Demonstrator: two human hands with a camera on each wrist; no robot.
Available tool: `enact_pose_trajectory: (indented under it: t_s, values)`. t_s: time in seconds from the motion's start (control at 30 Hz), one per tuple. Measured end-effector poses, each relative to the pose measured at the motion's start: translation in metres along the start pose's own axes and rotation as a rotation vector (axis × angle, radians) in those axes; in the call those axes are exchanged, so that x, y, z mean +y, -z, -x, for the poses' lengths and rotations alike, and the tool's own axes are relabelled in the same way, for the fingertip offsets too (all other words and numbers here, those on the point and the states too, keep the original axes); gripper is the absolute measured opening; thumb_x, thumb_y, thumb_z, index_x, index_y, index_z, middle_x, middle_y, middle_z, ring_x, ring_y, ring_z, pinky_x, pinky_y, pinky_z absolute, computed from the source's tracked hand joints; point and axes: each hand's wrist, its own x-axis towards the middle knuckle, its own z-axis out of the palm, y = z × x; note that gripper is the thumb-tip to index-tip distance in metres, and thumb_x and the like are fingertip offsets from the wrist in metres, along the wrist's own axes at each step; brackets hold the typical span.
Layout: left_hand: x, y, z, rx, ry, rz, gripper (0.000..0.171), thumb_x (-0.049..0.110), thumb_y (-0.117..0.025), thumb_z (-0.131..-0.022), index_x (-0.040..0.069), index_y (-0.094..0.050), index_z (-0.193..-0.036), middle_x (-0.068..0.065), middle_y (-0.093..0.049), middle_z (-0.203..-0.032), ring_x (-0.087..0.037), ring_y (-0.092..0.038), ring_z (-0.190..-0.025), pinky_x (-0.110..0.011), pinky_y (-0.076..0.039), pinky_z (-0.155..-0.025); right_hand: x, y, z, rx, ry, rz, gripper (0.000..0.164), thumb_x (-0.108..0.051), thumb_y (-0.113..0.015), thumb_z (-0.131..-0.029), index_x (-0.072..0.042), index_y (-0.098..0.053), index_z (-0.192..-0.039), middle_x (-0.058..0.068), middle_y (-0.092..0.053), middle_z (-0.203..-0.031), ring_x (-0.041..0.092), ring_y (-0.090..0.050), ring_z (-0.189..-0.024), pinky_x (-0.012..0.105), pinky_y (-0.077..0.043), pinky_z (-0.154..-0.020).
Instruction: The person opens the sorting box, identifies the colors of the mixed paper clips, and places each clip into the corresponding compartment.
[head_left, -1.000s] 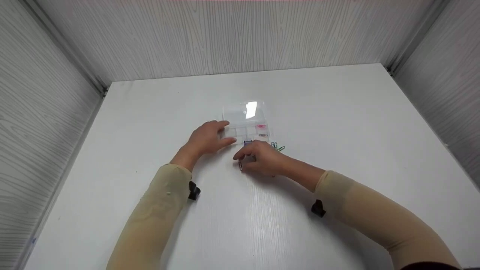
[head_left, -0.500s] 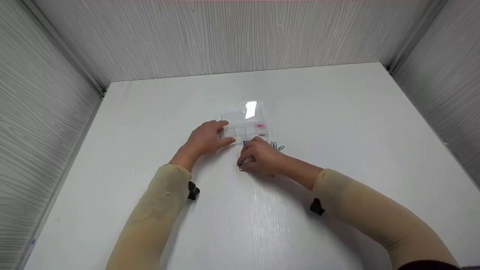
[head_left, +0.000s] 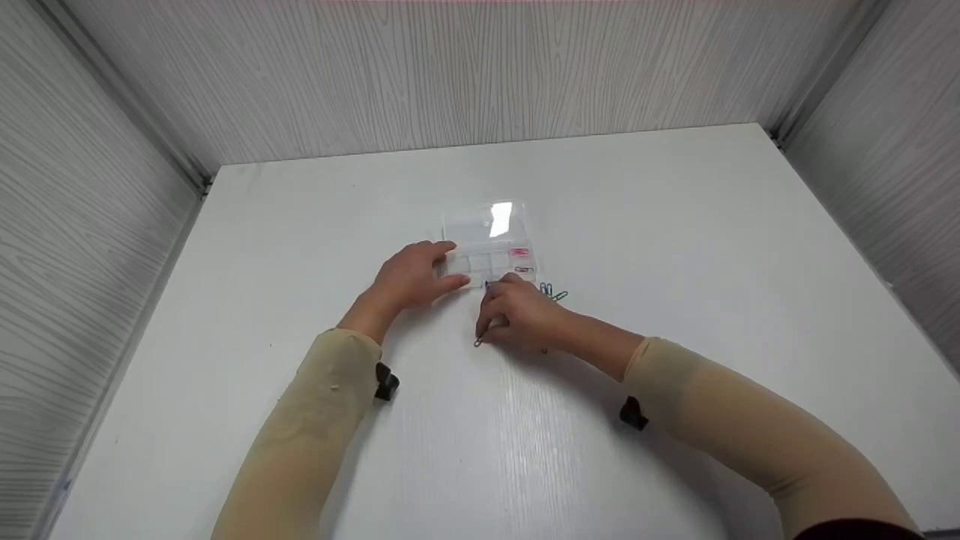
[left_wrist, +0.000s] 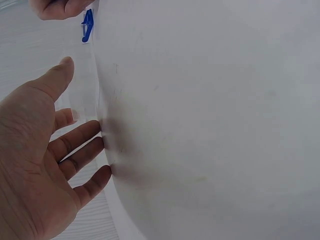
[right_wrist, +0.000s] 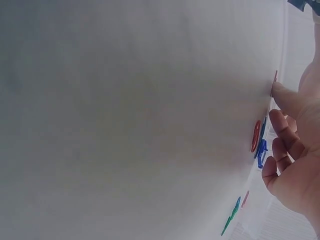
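Note:
A clear plastic compartment box [head_left: 480, 264] with its lid [head_left: 469, 225] folded back lies mid-table. My left hand [head_left: 412, 275] rests at its left side, thumb and fingers spread and loosely straight, as the left wrist view [left_wrist: 30, 130] also shows the hand. In front of the box, my right hand [head_left: 521, 311] pinches a small paper clip [head_left: 478, 342], reddish in the right wrist view, between thumb and fingertips near the tabletop. A blue clip-like piece [left_wrist: 87, 25] sits by the box's front edge, partly hidden by the right hand in the head view.
Several loose paper clips, blue and green [head_left: 555, 293], lie right of the box. A red paper clip [right_wrist: 255, 136] lies on the table under the right hand. The box holds a pink item [head_left: 520, 253] and a red paper clip [head_left: 523, 269]. Panels surround the table's back and sides.
My right hand's fingers have closed together on the paper clip, which has turned and shifted slightly toward me. My left hand has stayed at the box.

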Motion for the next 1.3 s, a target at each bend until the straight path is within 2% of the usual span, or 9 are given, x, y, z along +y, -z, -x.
enact_pose_trajectory:
  t_s: [0.33,0.53,0.7,1.0,1.2,1.3]
  values:
    - [0.0,0.001,-0.001,-0.005,0.005,0.003,0.076,0.056,-0.067,-0.101,0.013,-0.048,-0.161,-0.013,-0.06,-0.15,-0.033,-0.049,-0.145,-0.052,-0.039,-0.119,-0.003,0.001,0.0,-0.034,-0.024,0.043,0.005,-0.019,-0.082,-0.095,-0.018,-0.086,-0.099,0.004,-0.068,-0.104,0.027,-0.054,-0.107,0.043,-0.045,-0.098]
    - [-0.001,0.0,0.0,0.01,-0.024,0.006,0.075,0.053,-0.068,-0.1,0.01,-0.05,-0.159,-0.014,-0.063,-0.146,-0.033,-0.053,-0.14,-0.051,-0.041,-0.117,-0.001,-0.004,0.0,0.006,0.007,0.06,0.006,-0.017,-0.08,-0.096,-0.013,-0.085,-0.097,0.005,-0.068,-0.101,0.028,-0.057,-0.105,0.044,-0.046,-0.096]
    - [0.0,0.0,0.0,0.012,-0.023,0.002,0.074,0.053,-0.068,-0.1,0.011,-0.05,-0.159,-0.014,-0.062,-0.146,-0.033,-0.054,-0.139,-0.051,-0.042,-0.116,-0.004,-0.008,0.0,0.022,0.0,0.083,0.006,-0.018,-0.079,-0.097,-0.013,-0.083,-0.097,0.005,-0.069,-0.103,0.028,-0.056,-0.107,0.045,-0.047,-0.096]
    - [-0.001,0.0,0.0,0.012,-0.029,0.006,0.074,0.054,-0.068,-0.1,0.012,-0.051,-0.159,-0.014,-0.062,-0.146,-0.032,-0.054,-0.139,-0.051,-0.042,-0.116,-0.005,-0.001,0.002,0.125,0.031,0.026,0.006,-0.011,-0.074,-0.099,-0.009,-0.079,-0.097,0.004,-0.074,-0.097,0.029,-0.059,-0.106,0.042,-0.046,-0.1]
    - [-0.002,-0.001,-0.001,0.009,-0.02,0.015,0.074,0.054,-0.068,-0.1,0.013,-0.051,-0.159,-0.013,-0.062,-0.147,-0.031,-0.054,-0.14,-0.05,-0.042,-0.116,0.008,0.017,0.004,0.199,-0.074,-0.034,0.006,-0.01,-0.075,-0.099,-0.007,-0.08,-0.099,0.006,-0.075,-0.103,0.028,-0.062,-0.109,0.043,-0.041,-0.112]
    - [-0.002,-0.002,-0.001,0.004,-0.001,0.014,0.075,0.055,-0.068,-0.1,0.014,-0.049,-0.16,-0.012,-0.061,-0.149,-0.031,-0.052,-0.142,-0.05,-0.04,-0.119,0.015,0.026,0.006,0.246,-0.154,-0.085,0.007,-0.01,-0.075,-0.1,-0.007,-0.081,-0.099,0.005,-0.076,-0.102,0.028,-0.06,-0.109,0.042,-0.043,-0.109]
